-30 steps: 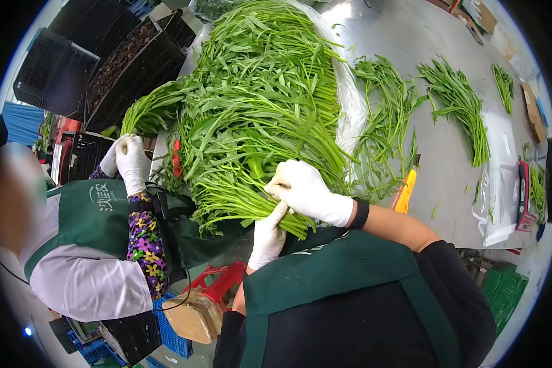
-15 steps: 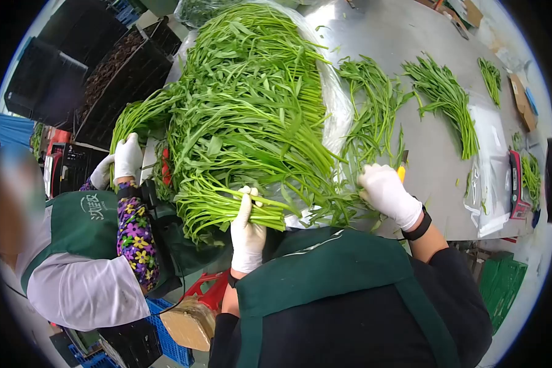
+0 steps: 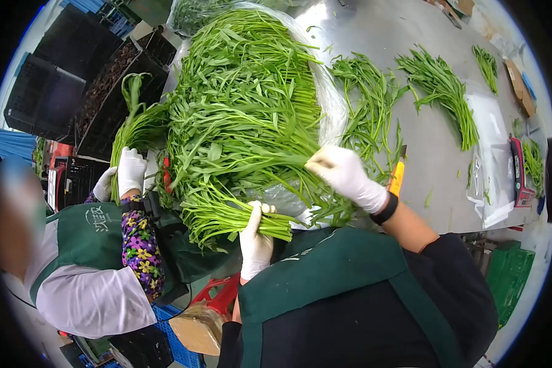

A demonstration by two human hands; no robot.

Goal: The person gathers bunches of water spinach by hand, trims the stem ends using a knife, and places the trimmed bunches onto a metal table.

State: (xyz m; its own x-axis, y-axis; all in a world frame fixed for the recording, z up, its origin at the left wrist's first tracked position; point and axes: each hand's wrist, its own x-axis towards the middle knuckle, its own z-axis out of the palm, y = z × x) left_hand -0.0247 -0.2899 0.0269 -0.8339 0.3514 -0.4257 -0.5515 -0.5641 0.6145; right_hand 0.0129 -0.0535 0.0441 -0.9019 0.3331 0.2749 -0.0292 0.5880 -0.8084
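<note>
My left hand (image 3: 256, 244), in a white glove, is wrapped round a bunch of water spinach (image 3: 213, 213), its cut stems pointing right. At the right edge of the large water spinach pile (image 3: 242, 92), my gloved right hand (image 3: 349, 178) has its fingers pinched together on stem ends; how many stems it grips is hidden. A yellow-handled knife (image 3: 397, 176) lies on the metal table beside my right wrist. Loose water spinach (image 3: 371, 101) is spread just beyond that hand.
A co-worker (image 3: 98, 270) on the left holds another bunch (image 3: 132, 126) in gloved hands. Farther right lie a sorted bunch (image 3: 441, 92), clear plastic bags (image 3: 492, 165) and a red scale (image 3: 522, 178). Black crates (image 3: 49, 95) stand at the far left.
My right hand has moved left and away from me, from beside the knife to the pile's stem ends. My left hand still holds its bunch, shifted slightly right.
</note>
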